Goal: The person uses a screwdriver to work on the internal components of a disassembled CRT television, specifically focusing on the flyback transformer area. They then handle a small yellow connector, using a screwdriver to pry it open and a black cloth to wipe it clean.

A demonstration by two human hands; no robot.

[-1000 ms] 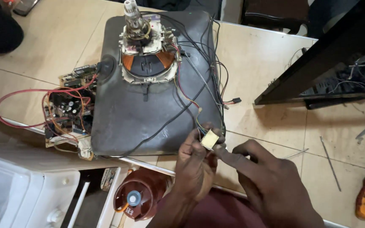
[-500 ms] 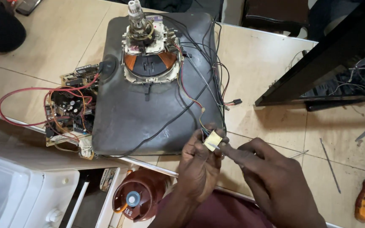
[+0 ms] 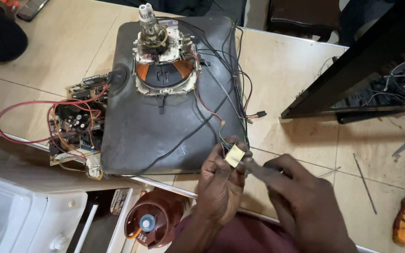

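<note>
Since a second ago both hands rose slightly: left hand [image 3: 221, 180] pinches the small yellow-taped connector [image 3: 235, 155], wired to the picture tube [image 3: 165, 126], at the tube's near edge, steadying it while right hand [image 3: 301, 197] clasps a thin metal tool [image 3: 258, 169] against it.
</note>
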